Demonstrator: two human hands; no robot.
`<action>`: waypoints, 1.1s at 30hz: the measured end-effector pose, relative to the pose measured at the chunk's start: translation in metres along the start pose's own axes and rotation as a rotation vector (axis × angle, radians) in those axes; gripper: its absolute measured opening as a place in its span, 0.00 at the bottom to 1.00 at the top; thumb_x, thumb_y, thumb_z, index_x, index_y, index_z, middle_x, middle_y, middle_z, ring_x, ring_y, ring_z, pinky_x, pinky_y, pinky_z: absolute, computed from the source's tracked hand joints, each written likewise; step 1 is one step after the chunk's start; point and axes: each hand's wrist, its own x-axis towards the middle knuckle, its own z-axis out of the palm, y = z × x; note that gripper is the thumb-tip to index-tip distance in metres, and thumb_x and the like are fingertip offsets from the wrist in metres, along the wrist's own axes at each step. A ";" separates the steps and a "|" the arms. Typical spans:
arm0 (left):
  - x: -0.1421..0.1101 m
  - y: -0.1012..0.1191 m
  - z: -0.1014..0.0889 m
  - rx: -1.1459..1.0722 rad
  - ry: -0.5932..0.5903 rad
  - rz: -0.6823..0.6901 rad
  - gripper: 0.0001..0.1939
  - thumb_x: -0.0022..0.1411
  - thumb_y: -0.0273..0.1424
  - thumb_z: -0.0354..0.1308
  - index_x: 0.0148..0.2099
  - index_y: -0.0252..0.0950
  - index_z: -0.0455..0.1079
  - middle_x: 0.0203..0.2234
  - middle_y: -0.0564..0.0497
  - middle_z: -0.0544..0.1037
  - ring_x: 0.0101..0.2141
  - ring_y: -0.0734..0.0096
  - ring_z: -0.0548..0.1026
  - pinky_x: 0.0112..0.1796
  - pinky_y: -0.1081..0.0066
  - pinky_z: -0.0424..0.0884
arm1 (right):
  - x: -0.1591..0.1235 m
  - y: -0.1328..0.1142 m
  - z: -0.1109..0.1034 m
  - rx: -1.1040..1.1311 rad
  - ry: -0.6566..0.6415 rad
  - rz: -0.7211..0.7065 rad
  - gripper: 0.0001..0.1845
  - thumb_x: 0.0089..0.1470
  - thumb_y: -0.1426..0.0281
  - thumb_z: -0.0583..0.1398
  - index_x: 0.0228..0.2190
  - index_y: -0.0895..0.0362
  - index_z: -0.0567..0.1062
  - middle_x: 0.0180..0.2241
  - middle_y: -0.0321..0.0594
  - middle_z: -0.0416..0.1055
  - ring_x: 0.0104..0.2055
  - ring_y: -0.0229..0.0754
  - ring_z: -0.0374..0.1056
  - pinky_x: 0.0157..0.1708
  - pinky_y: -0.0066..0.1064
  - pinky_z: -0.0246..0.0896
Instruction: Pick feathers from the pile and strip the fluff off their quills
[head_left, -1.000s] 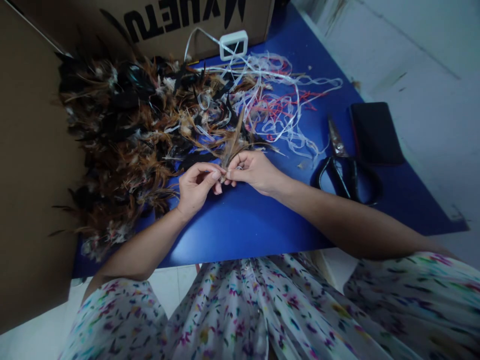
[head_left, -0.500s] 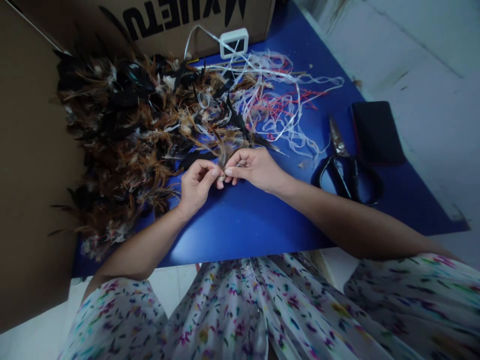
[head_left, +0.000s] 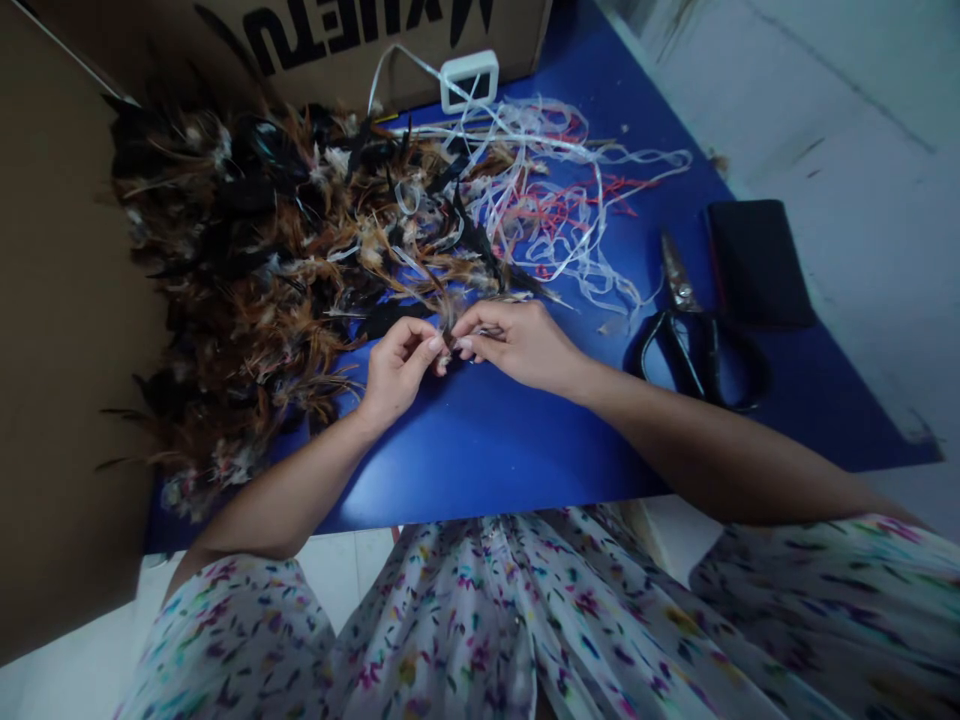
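Note:
Near the middle of the blue table, my left hand [head_left: 401, 370] pinches the base of a small brownish feather [head_left: 448, 308] between thumb and forefinger. The feather's tip points away from me. Close on its right, my right hand [head_left: 521, 343] is closed in a pinch, thumb against forefinger. What its fingertips hold is too small and partly hidden to make out. Just beyond and left of both hands spreads a large heap of brown and black feathers [head_left: 285, 260], some with white down at the base.
A tangle of white ribbon and red string [head_left: 555, 210] lies beyond my right hand. Black-handled scissors [head_left: 682, 320] and a dark flat case [head_left: 759, 262] lie to the right. A small white-framed device [head_left: 469, 82] stands against a cardboard box [head_left: 420, 60] at the back.
My right hand has drawn slightly to the right, opening a small gap between its fingertips and my left hand's. The left hand keeps its pinch on the feather.

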 end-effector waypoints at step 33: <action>0.001 -0.001 0.002 0.049 -0.054 -0.085 0.18 0.55 0.42 0.69 0.32 0.35 0.69 0.20 0.56 0.73 0.19 0.80 0.71 0.22 0.77 0.68 | -0.005 -0.018 -0.008 -0.266 0.054 -0.225 0.07 0.54 0.77 0.60 0.31 0.54 0.78 0.31 0.35 0.76 0.32 0.38 0.69 0.35 0.32 0.63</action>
